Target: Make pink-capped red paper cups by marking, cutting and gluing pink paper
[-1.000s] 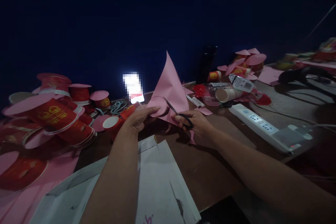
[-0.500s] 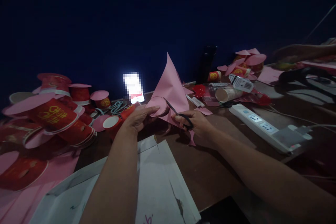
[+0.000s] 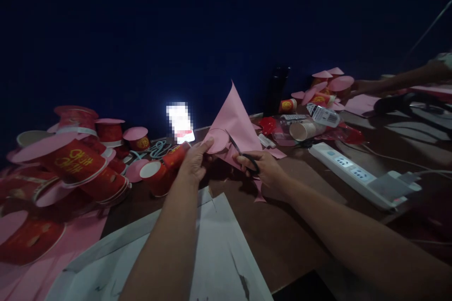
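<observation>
My left hand (image 3: 198,156) is closed on a sheet of pink paper (image 3: 237,117), its thumb lying on a round-edged part of the sheet. The paper rises to a point away from me. In my right hand (image 3: 266,165) is a pair of black-handled scissors (image 3: 251,162), with the blades along the edge of the round part. How far apart the blades are, I cannot tell. Below my right hand hangs or lies a thin pink scrap (image 3: 260,192). Just left of my left hand stands a red paper cup (image 3: 154,182) with a pale inside.
Red cups with pink paper discs (image 3: 81,162) crowd the left. A lit phone (image 3: 181,122) stands behind. At right are a power strip (image 3: 348,169), stacked paper cups (image 3: 306,129) and more disc-topped cups (image 3: 341,83). Another person's arm (image 3: 406,77) reaches in. White cardboard (image 3: 222,244) lies in front.
My left hand and the round part of the paper have shifted right, and the round part faces me more flatly. The other person's arm has moved left, towards the far cups.
</observation>
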`<state>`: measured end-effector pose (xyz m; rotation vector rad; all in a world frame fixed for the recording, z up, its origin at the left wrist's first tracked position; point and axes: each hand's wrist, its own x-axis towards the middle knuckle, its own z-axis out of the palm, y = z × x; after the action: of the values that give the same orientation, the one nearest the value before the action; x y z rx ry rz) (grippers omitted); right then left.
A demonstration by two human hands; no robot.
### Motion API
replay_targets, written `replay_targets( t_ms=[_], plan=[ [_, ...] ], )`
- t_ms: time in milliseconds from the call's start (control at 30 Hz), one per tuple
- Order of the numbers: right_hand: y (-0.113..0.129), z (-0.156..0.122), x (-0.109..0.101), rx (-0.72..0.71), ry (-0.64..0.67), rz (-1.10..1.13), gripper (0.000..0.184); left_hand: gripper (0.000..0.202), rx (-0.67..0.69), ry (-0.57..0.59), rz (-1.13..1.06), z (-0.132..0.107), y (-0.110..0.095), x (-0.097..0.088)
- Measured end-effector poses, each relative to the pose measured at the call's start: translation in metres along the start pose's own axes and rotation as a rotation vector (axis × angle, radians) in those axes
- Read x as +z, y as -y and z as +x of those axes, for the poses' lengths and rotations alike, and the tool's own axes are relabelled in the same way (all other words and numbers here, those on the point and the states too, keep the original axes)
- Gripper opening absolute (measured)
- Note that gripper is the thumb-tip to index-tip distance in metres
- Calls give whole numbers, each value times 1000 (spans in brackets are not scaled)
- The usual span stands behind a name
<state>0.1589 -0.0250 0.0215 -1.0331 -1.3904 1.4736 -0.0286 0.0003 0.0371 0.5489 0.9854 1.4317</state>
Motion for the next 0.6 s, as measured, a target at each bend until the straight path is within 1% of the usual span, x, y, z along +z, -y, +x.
replay_targets(
  t_ms=[67,100,167,200,267,333,400,500,600],
  plan=[
    [-2,1,1,-6,-31,19,37,19,-23,25,-175,-2,12,14],
    [-3,1,1,-5,-41,37,37,21,-33,19,-231,-4,18,20],
    [-3,1,3,4,-59,76,39,26,-43,-17,-291,-9,30,33],
    [-2,0,4,8,-65,91,39,26,-29,-39,-306,-12,36,38],
    [-1,-2,5,14,-62,114,40,27,11,-45,-317,-17,47,44],
    [2,-3,7,15,-44,130,41,31,22,-21,-295,-21,57,46],
    [4,-5,8,16,-29,142,43,37,16,-32,-252,-23,62,46],
    [6,-5,10,12,-17,115,46,47,6,-102,-162,-23,64,43],
    [4,-5,10,42,-1,80,49,51,32,-180,-116,-21,63,39]
  ],
)
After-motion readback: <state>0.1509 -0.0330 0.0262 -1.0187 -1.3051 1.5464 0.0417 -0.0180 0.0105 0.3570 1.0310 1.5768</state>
